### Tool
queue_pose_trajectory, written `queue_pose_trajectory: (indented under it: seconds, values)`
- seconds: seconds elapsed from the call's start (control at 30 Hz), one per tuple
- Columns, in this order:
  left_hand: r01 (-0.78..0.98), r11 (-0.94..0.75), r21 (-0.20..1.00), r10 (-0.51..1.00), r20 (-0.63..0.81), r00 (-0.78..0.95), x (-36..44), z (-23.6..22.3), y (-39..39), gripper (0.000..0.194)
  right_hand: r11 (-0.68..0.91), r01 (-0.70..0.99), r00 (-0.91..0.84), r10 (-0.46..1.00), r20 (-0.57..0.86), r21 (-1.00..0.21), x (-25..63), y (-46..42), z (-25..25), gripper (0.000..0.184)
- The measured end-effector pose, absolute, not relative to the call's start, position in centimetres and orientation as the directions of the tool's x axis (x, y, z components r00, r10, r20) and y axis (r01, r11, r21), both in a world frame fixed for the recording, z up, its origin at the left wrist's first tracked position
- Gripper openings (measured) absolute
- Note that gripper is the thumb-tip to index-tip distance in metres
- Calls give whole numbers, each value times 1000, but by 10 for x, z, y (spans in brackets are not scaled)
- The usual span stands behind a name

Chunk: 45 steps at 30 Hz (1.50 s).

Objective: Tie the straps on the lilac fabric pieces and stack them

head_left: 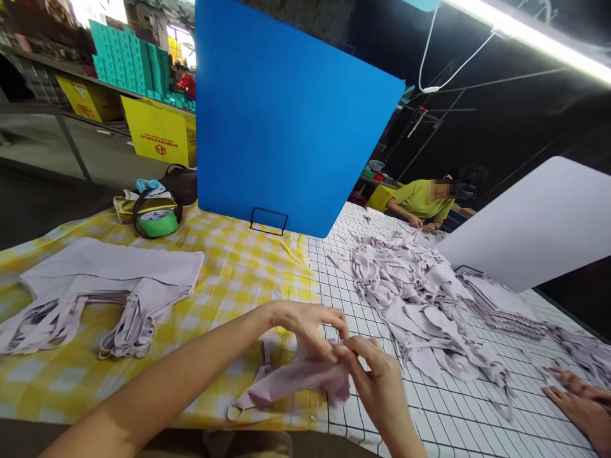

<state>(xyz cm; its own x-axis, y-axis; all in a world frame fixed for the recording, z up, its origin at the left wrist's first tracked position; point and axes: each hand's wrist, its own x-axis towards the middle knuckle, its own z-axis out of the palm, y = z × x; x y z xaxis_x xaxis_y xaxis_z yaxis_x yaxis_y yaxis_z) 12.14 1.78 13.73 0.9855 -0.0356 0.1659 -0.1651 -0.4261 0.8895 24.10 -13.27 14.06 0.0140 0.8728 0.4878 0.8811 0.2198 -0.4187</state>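
Both my hands meet over a pale lilac strappy garment (298,383) near the front edge of the table, where the yellow checked cloth borders the white gridded one. Fingers of my left hand (310,327) curl down and pinch its upper edge. My right hand (377,372) pinches the same spot with thumb and forefinger, the fingertips of the two hands almost touching. The garment hangs below them, slightly blurred, with a strap loop trailing to the left. Exactly what lies between the fingertips is hidden. Left of my forearm lies a neat stack of similar lilac garments (114,267).
A loose heap of lilac garments (410,286) covers the gridded cloth at right. A blue panel (286,121) and a white panel (534,222) stand upright. Green tape (159,226) lies at left. A co-worker (420,203) sits beyond; another person's hands (582,401) are at right.
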Motion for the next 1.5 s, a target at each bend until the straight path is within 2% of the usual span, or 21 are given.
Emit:
queue_pose_trajectory:
  seconds: [0.17,0.27,0.33,0.53,0.67,0.77,0.9,1.07,1.27,1.37,1.47,1.5]
  values:
    - [-200,44,979,-191,205,960,130,146,9,34,234,721,7,939,345,-652,251,-134,180,28]
    - [-238,241,941,-41,255,966,130,149,5,44,280,558,18,937,348,-781,251,-133,193,33]
    - [-293,218,931,80,282,956,126,159,5,47,307,460,34,932,362,-833,251,-132,199,36]
    - [-339,3,941,164,334,928,100,201,10,44,269,149,145,946,290,-952,246,-127,205,42]
    - [-364,-37,931,262,360,895,89,214,8,50,140,31,296,945,143,-990,240,-123,208,41]
    - [-363,-78,929,312,368,876,81,219,9,52,45,-21,212,976,40,-999,243,-120,208,40]
    - [-279,-162,946,287,316,904,64,218,20,53,-91,135,-21,995,-95,-987,262,-119,200,36]
    - [-179,-277,944,251,251,935,41,203,34,42,-69,288,47,997,-58,-955,285,-123,196,34]
    - [-23,-163,986,247,63,967,21,184,41,28,49,465,-17,999,47,-884,290,-119,206,33]
    - [8,-248,969,218,48,975,13,180,44,28,69,544,-13,997,74,-836,292,-117,209,30]
    - [76,-360,930,263,23,965,8,177,44,14,39,590,18,998,61,-806,295,-116,210,29]
    - [101,-387,917,295,19,955,7,176,43,15,26,603,26,998,52,-797,296,-116,211,30]
